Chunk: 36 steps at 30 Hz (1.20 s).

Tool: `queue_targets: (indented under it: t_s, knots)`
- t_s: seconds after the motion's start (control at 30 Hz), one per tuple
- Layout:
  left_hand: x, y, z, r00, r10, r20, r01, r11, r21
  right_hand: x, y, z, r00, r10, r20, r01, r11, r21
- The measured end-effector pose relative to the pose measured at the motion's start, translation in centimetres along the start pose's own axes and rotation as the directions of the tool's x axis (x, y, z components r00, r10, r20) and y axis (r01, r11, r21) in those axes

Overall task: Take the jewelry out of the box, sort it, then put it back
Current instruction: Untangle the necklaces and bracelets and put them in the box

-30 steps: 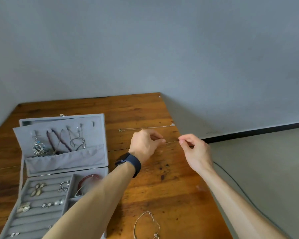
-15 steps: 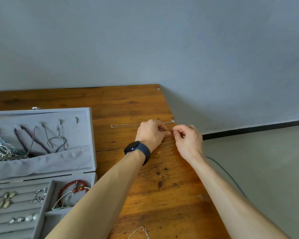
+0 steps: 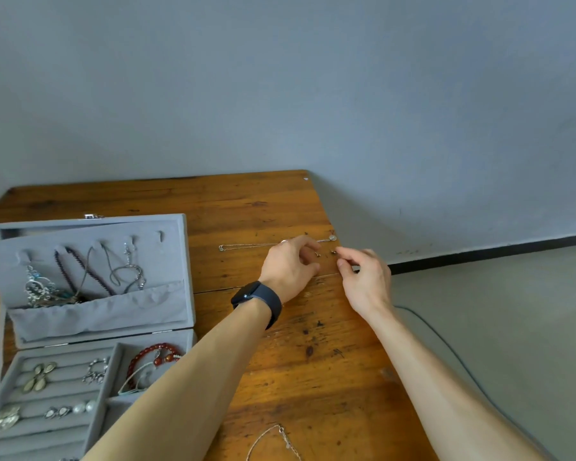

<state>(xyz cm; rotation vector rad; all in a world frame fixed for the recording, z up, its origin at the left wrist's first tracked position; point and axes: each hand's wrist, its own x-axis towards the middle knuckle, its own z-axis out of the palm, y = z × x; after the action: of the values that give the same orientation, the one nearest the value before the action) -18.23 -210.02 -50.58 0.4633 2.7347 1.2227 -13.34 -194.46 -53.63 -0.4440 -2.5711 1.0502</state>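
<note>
Near table edge (image 3: 323, 217), left hand (image 3: 288, 267) beside right hand (image 3: 366, 281)

Two arms enter from the lower edge. The left forearm (image 3: 187, 380) is bare from the frame edge to the wrist. One worn item is recorded: a wristwatch (image 3: 246, 294) at the left wrist, with a dark rectangular case, rounded corners and a blank, unlit face. Its band (image 3: 273, 306) is broad, smooth and dark, near black with a bluish cast, and wraps the full wrist. The left hand (image 3: 288, 267) is bare. The right forearm (image 3: 446, 387) and right hand (image 3: 366, 277) are bare throughout.
</note>
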Motion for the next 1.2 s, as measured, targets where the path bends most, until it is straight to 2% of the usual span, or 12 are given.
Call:
queue_targets:
  t_s: [0.1, 0.2, 0.33, 0.47, 0.6, 0.77, 0.87, 0.97, 1.2]
  knots:
    - [-3.1, -0.2, -1.6, 1.000, -0.007, -0.005, 0.007, 0.999, 0.033, -3.1, -0.2, -1.0, 0.999, 0.030, 0.031, -0.030, 1.000, -0.009]
    - [-7.5, -0.1, -2.9, 0.999, 0.044, -0.018, -0.042, 0.993, 0.112, -8.0, -1.2, -2.2, 1.000, -0.025, -0.015, 0.025, 0.999, -0.048]
    - [-14.3, 0.7, -4.6, 0.988, 0.137, -0.068, -0.116, 0.961, 0.250, -16.2, -3.0, -4.0, 0.995, -0.094, -0.020, 0.095, 0.995, 0.037]
    - [-21.9, 0.8, -5.5, 0.968, 0.220, -0.121, -0.164, 0.919, 0.358, -24.7, -3.9, -5.0, 0.997, -0.058, -0.041, 0.063, 0.987, 0.151]
    - [-28.6, -0.3, -5.2, 0.959, 0.239, -0.150, -0.169, 0.912, 0.373, -29.8, -4.6, -4.8, 0.997, -0.071, -0.035, 0.074, 0.993, 0.088]
    - [-34.6, -2.4, -4.4, 0.962, 0.231, -0.142, -0.152, 0.893, 0.424, -32.3, -4.7, -3.9, 0.971, -0.238, 0.029, 0.239, 0.949, -0.204]
    - [-36.8, -4.2, -3.4, 0.985, 0.122, -0.122, -0.047, 0.870, 0.490, -32.7, -4.5, -3.5, 0.961, -0.265, 0.074, 0.274, 0.905, -0.326]
    - [-37.6, -5.1, -2.6, 0.992, 0.015, -0.129, 0.062, 0.817, 0.573, -33.0, -4.6, -3.4, 0.953, -0.285, 0.101, 0.302, 0.879, -0.368]
    - [-37.7, -4.8, -2.6, 0.996, -0.011, -0.089, 0.062, 0.797, 0.600, -34.4, -4.8, -4.0, 0.930, -0.344, 0.129, 0.367, 0.881, -0.299]
